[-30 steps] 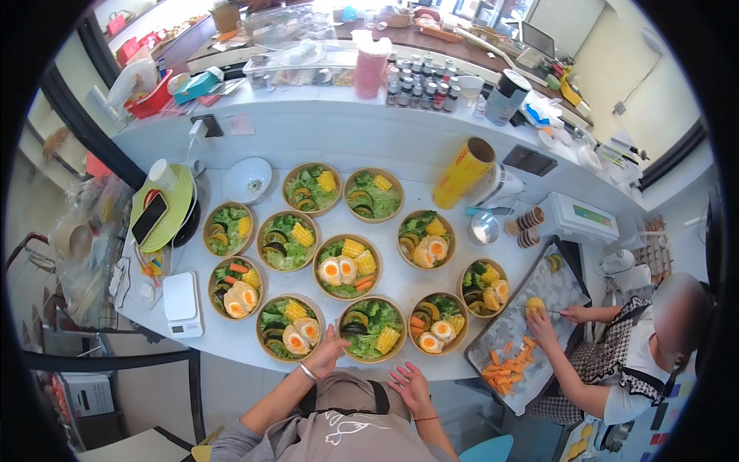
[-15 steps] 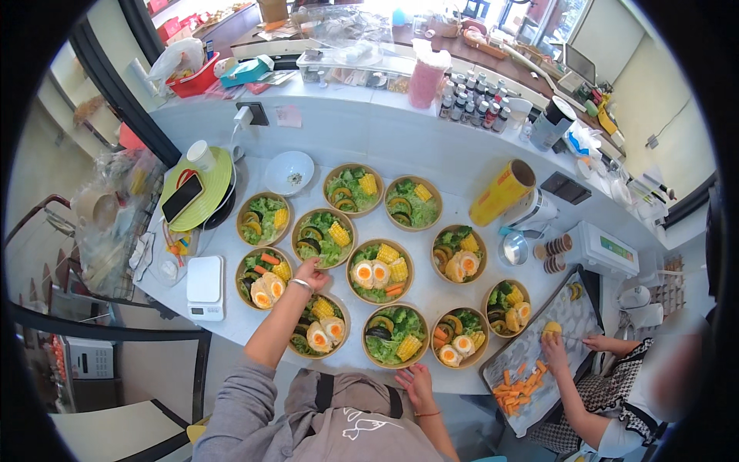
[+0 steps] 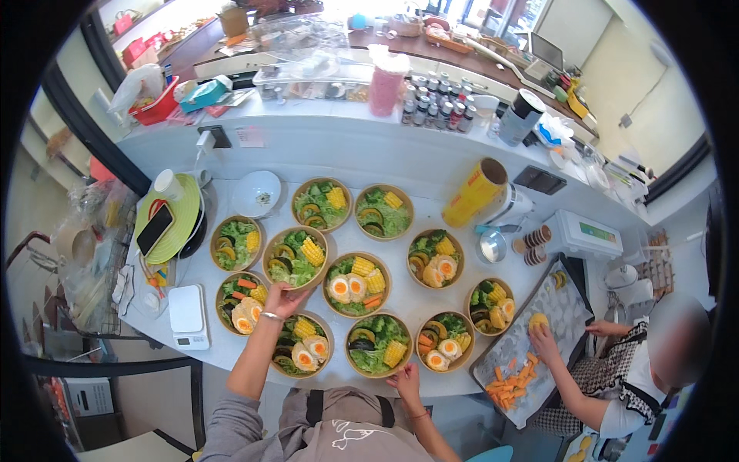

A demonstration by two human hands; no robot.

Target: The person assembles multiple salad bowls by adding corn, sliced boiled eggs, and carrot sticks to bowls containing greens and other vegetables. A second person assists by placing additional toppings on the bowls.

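My left hand (image 3: 285,300) grips the near rim of a round kraft salad bowl (image 3: 312,273) holding lettuce, grilled pumpkin slices and corn. The bowl looks slightly raised, close among its neighbours. My right hand (image 3: 405,381) rests at the table's front edge, fingers loosely bent and nothing visible in them. Just beyond it stands another salad bowl (image 3: 377,345) with greens, dark-skinned slices and corn. Halved breaded eggs fill part of the middle bowl (image 3: 357,285), the near-left bowl (image 3: 302,346) and the near-right bowl (image 3: 444,341).
A white kitchen scale (image 3: 188,316) and a green plate with a phone (image 3: 156,229) are at left. Yellow film roll (image 3: 474,192) stands behind the bowls. At right, a co-worker's hand (image 3: 541,331) holds a yellow piece over a tray (image 3: 500,358) with orange sticks.
The whole view has shifted. My left hand has closed on the near rim of the lettuce bowl, which has moved slightly toward me. My right hand's fingers are more bent than before.
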